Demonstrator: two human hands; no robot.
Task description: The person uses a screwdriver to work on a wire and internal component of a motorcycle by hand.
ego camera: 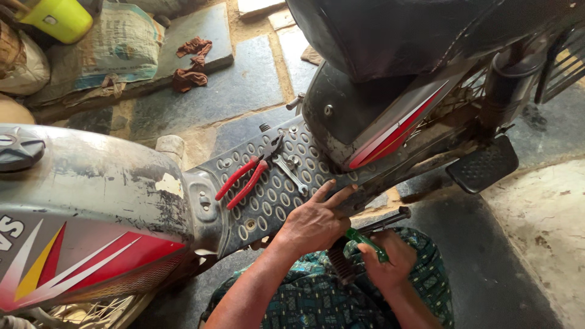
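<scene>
Below, the right hand (385, 263) clasps a ribbed green screwdriver (364, 241).

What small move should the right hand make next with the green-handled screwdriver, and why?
Probably guide the green-handled screwdriver back toward the frame below the perforated footboard. The right hand grips its handle, apparently pointing that way, while the left hand rests flat on the footboard edge. The tip is hidden.

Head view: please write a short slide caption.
Left hand on moped footboard beside red pliers; right hand grips green-handled screwdriver.
</scene>
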